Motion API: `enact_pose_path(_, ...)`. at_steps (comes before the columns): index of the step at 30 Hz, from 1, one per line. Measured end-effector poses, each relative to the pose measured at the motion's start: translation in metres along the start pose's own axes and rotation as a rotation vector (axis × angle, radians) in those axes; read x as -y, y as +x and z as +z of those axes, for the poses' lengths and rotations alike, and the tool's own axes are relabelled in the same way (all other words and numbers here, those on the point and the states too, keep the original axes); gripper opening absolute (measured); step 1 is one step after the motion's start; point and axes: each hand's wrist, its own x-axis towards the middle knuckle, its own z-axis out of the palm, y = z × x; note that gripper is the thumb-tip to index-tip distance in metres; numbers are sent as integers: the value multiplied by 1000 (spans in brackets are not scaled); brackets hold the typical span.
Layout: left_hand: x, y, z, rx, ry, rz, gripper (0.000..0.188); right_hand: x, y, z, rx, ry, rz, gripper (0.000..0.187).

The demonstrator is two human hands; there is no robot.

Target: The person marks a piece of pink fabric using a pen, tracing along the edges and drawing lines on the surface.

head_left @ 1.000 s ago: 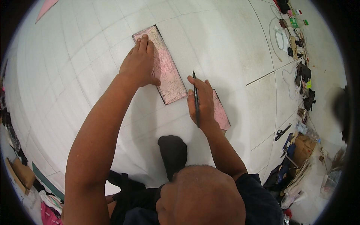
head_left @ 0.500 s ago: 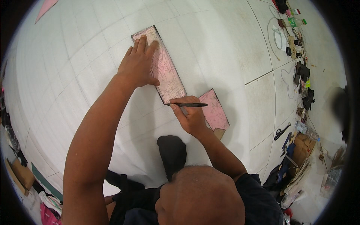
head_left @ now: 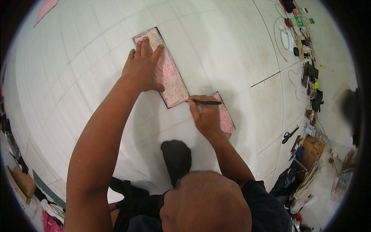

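Note:
A long pink rectangular piece (head_left: 172, 83) with dark edges lies slanted on a white sheet (head_left: 104, 73). My left hand (head_left: 143, 65) rests on it with fingers spread, the thumb near its left edge. In my right hand (head_left: 206, 118) is a black pen (head_left: 207, 102), gripped between thumb and fingers. Its tip end is at the near right corner of the long piece. A smaller pink piece (head_left: 225, 120) lies under and beside my right hand, which partly covers it. Whether the pen touches the sheet I cannot tell.
Black scissors (head_left: 290, 135) lie on the tiled floor at right. Along that side are a bottle (head_left: 303, 21), cables, cardboard (head_left: 312, 152) and other clutter. My dark-socked foot (head_left: 176, 158) is on the sheet. At far left lie boxes (head_left: 23, 181) and cloth.
My right hand with the pen has moved right and slightly up, from the long piece's near left corner to its near right corner. My left hand stays spread on the piece.

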Motion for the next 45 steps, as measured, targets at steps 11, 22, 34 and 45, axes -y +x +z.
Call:
enact_pose_path(11, -5, 1, -10, 60, 30, -21, 138, -6, 43, -17, -235, 258, 171, 19)
enact_pose_path(22, -12, 8, -14, 88, 99, -45, 150, -6, 194, 34, -95, 277, -116, 27)
enact_pose_path(34, -11, 6, -11, 46, 99, -35, 147, -11, 208, 39, 9, 186, -268, 24)
enact_pose_path(45, -12, 7, -12, 77, 77, -59, 147, -20, 57, -37, 390, -82, -330, 23)
